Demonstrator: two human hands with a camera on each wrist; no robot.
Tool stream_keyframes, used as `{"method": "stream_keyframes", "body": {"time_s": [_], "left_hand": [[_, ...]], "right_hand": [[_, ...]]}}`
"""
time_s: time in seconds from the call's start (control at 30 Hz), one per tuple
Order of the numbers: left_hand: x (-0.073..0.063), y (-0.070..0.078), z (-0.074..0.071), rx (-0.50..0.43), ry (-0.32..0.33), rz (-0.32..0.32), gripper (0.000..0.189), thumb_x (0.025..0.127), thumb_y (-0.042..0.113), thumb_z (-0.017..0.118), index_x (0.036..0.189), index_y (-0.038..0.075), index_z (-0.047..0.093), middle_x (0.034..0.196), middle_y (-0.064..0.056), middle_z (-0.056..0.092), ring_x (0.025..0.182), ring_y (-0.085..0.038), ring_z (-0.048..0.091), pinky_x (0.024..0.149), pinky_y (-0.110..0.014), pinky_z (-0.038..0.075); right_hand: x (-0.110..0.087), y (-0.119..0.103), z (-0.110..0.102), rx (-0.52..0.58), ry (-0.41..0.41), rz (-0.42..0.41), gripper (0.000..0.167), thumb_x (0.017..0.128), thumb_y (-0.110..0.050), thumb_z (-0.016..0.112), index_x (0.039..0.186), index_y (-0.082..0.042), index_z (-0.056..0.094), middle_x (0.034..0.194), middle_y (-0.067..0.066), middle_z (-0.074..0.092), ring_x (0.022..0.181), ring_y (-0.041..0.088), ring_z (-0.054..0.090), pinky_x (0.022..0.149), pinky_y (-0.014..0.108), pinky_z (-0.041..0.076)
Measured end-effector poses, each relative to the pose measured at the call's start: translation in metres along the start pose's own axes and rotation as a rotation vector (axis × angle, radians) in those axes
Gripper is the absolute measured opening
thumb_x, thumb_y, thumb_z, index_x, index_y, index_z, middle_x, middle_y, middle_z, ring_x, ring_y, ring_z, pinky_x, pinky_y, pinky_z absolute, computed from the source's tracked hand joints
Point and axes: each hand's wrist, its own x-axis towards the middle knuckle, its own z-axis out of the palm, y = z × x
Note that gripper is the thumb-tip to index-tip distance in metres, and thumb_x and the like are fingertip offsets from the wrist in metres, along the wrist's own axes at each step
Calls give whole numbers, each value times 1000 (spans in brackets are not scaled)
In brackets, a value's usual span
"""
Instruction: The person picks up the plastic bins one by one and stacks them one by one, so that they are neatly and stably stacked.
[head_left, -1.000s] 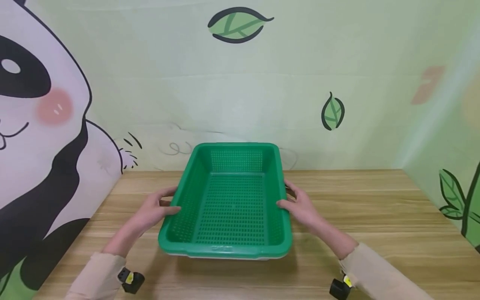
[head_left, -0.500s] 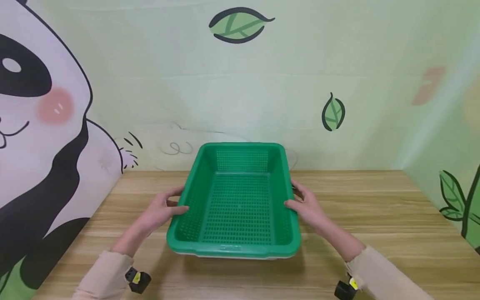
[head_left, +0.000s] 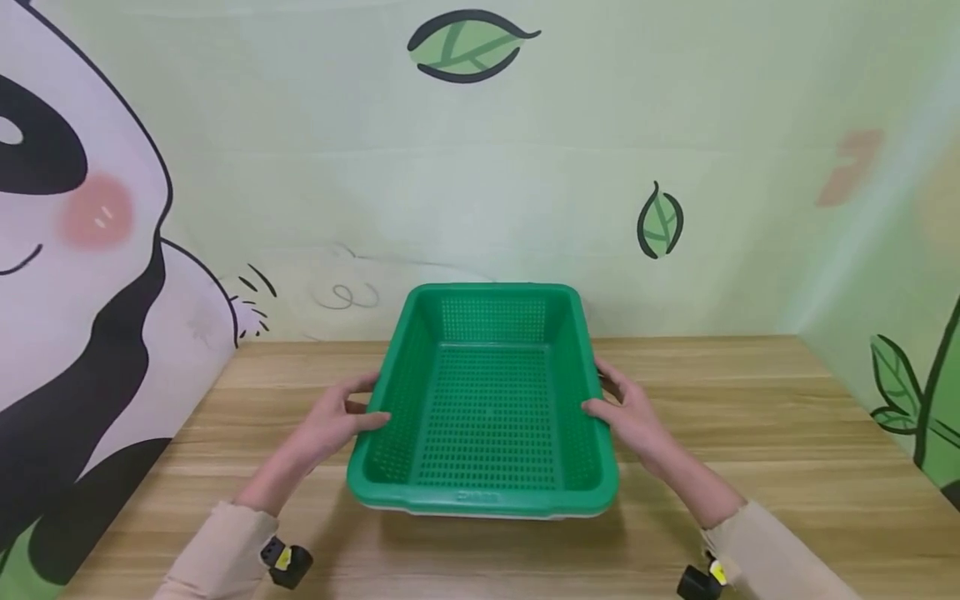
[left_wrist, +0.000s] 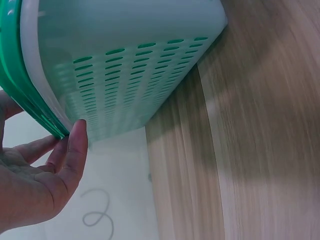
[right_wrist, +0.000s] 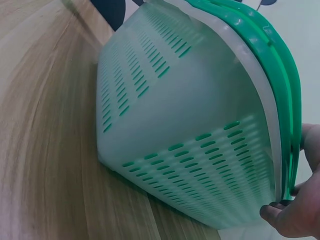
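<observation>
A green plastic basket (head_left: 483, 408) with slotted walls and floor sits in the middle of the head view. It is nested in a translucent white basket (left_wrist: 130, 65) with rows of slots. In the right wrist view more than one green rim (right_wrist: 272, 65) shows above the white rim. My left hand (head_left: 330, 425) grips the left side rim, thumb over the edge and fingers under it. On the opposite rim my right hand (head_left: 633, 421) holds the stack the same way. The stack's base is at or just above the table; I cannot tell whether it touches.
A wood-grain table (head_left: 750, 450) lies beneath the stack. Behind it stands a pale green wall (head_left: 300, 167) printed with leaves and a large panda (head_left: 67, 317) on the left. Small black cameras (head_left: 288, 565) are strapped at both wrists.
Both hands and the basket stack have shifted steadily to the right. The grip on the two side rims looks the same throughout.
</observation>
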Motion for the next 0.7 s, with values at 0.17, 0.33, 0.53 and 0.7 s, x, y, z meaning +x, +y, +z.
{"method": "stream_keyframes", "body": {"time_s": [0.17,0.33,0.53,0.7], "left_hand": [[1,0,5,-14,2,14,61,85,10,60,138,-2,31,130,-24,39,103,-34,53,77,-40,51],[2,2,13,-26,9,18,59,84,7,60,136,-3,33,130,-24,40,102,-34,54,76,-39,51],[0,6,21,-51,-3,27,59,84,7,61,136,-2,34,128,-23,41,102,-34,55,76,-39,52],[-2,9,24,-70,-14,26,59,85,8,60,136,-1,33,130,-23,40,102,-33,55,76,-40,51]], "right_hand": [[-2,0,-4,-19,19,-1,67,84,-4,51,144,-4,21,141,20,31,127,32,29,90,38,39],[-5,3,-10,-28,31,2,67,84,-5,51,144,-5,21,141,19,30,127,32,28,90,39,39],[-9,4,-18,-43,24,-9,67,85,-5,51,144,-6,20,140,21,31,125,33,30,86,36,41],[-10,4,-22,-58,13,-2,67,85,-7,50,144,-5,18,141,21,29,127,34,28,87,35,41]]}}
